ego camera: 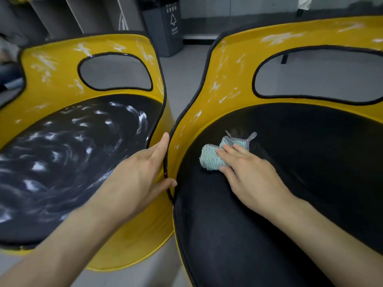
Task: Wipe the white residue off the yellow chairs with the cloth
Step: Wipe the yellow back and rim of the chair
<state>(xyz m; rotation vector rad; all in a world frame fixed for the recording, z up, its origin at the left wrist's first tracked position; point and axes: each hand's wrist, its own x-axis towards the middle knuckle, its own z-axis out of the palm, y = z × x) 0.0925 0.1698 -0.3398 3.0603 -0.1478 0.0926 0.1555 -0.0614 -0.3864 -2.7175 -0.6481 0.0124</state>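
Left hand (pixel 141 175) maybe gripping rim (pixel 165 162), right hand (pixel 255 179) pressing one cloth (pixel 209 157), two chairs (pixel 51 96) (pixel 232 65)

Right hand (pixel 250 177) flat on teal cloth (pixel 213 158), pressing it onto right chair (pixel 232 65)'s black seat (pixel 310 162). Left hand (pixel 143 172) grips that chair's side rim, thumb hooked inside. Left chair (pixel 51 83) seat heavily smeared white; both yellow backs streaked. Grey bin (pixel 163 23) behind.
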